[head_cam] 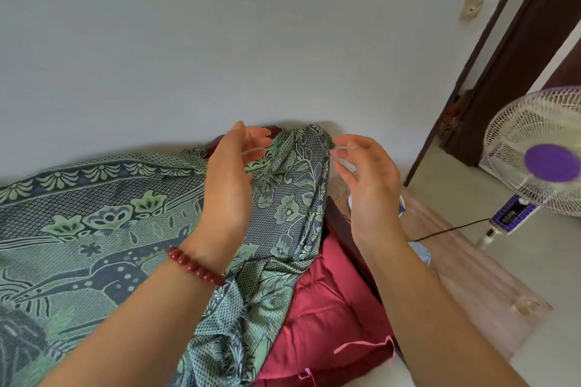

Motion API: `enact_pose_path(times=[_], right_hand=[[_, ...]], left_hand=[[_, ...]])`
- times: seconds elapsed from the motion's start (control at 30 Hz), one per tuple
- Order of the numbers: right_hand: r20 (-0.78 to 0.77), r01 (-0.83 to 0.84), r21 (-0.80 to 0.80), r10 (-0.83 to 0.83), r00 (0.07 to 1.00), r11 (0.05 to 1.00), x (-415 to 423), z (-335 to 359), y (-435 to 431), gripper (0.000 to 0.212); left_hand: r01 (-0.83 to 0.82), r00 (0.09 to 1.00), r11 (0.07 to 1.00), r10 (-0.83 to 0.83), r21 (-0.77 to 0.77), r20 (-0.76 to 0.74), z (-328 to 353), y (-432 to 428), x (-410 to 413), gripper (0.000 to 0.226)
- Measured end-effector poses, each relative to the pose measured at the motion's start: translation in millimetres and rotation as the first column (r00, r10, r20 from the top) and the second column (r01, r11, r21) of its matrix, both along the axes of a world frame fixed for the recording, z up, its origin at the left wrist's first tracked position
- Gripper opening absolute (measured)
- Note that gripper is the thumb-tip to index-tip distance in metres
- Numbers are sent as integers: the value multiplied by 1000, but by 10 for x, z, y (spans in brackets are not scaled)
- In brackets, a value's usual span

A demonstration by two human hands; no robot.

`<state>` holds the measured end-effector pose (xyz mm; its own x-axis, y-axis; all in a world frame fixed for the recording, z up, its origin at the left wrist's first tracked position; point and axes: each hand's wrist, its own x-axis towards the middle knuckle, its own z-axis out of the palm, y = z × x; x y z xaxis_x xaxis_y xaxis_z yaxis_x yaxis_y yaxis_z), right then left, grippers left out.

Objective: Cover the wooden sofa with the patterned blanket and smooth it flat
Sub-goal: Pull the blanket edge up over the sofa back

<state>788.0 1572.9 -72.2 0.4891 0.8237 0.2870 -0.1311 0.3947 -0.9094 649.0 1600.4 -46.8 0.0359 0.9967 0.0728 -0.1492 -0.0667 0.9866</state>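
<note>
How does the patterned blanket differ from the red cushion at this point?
The patterned blanket is green and grey-blue with floral motifs; the red cushion is plain. The blanket is fringed and bunched in folds at its right end; the cushion lies flat, with pink ties. The blanket lies over the cushion, whose right part is uncovered. Both are soft fabric.

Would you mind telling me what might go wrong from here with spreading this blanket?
The blanket is bunched at the right end, leaving the red cushion bare; pulling one side only may drag it askew. Its fringe lies just by the left hand and might snag on fingers or the bracelet. The fan cord crosses the floor beside the sofa, a possible trip.
</note>
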Motion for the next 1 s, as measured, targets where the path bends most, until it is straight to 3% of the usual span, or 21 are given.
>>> enact_pose_path(times=[0.17,0.3,0.47,0.6,1.0], right_hand=[[14,-27,-31,28,1000,999,248,-131,671,8],[-17,-140,-18,140,990,990,457,-231,1286,21],[-5,-243,-37,243,970,969,657,-418,1902,11],[-42,-292,-85,289,956,953,779,-637,2306,23],[-56,-325,-159,320,946,932,756,-1250,3054,7]], left_hand=[[-47,999,999,47,-2,2,-152,605,214,40],[-140,990,990,140,-7,3,-269,1098,430,32],[-242,970,969,240,-48,-46,-431,1563,626,23],[-290,953,954,281,-73,-110,-600,1847,689,14],[-333,938,934,315,-125,-145,-1200,2507,611,23]])
